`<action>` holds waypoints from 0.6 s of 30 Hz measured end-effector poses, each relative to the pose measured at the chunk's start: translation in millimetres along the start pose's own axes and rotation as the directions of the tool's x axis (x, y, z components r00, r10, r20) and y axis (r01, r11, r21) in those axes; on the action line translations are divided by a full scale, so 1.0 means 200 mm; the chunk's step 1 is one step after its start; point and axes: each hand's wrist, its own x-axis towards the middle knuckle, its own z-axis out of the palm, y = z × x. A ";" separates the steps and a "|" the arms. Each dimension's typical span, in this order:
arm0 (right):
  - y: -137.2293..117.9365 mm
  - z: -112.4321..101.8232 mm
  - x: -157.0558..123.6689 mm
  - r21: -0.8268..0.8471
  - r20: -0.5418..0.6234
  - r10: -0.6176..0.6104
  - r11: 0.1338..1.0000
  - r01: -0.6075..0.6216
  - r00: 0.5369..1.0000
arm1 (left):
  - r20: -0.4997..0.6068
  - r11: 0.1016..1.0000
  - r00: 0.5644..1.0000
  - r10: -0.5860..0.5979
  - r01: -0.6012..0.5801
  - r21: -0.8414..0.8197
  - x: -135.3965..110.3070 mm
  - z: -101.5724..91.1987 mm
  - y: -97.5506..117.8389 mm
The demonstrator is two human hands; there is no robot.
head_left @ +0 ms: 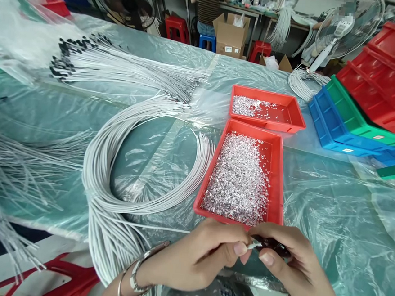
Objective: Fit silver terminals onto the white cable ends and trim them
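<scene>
My left hand (197, 254) is closed in a pinch on the end of a thin white wire (164, 229), close to the table's near edge. My right hand (289, 262) is closed around a small dark part (275, 246), and the fingertips of both hands meet there. Just beyond my hands stands a red tray (278, 180) filled with small shiny metal pieces (238, 178). A large looped bundle of white wires (97, 177) lies to the left and hangs over the table edge by my left wrist.
A second red tray (296, 112) with fewer metal pieces sits farther back. Stacked blue, green and red bins (355, 118) lie at the right. More white wires with black ends (98, 64) are spread at the back left. Clear plastic sheeting (331, 211) covers the table. A person stands at a far bench.
</scene>
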 end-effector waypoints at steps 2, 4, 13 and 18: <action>0.00 0.00 -0.01 0.006 0.006 0.004 1.000 -0.004 1.000 | -0.011 0.989 0.999 0.052 -0.051 0.136 0.00 0.00 0.00; -0.01 0.00 -0.01 -0.008 0.011 0.013 1.000 -0.013 1.000 | -0.020 0.963 0.996 0.083 -0.075 0.260 0.00 0.01 0.00; -0.03 0.02 -0.05 -0.041 -0.074 0.067 0.997 -0.071 0.995 | 0.028 0.814 0.993 0.114 -0.109 0.570 -0.01 0.05 -0.01; -0.03 0.02 -0.07 -0.096 -0.112 0.082 0.991 -0.093 0.990 | 0.027 0.906 0.989 0.143 -0.142 0.398 0.00 0.05 -0.02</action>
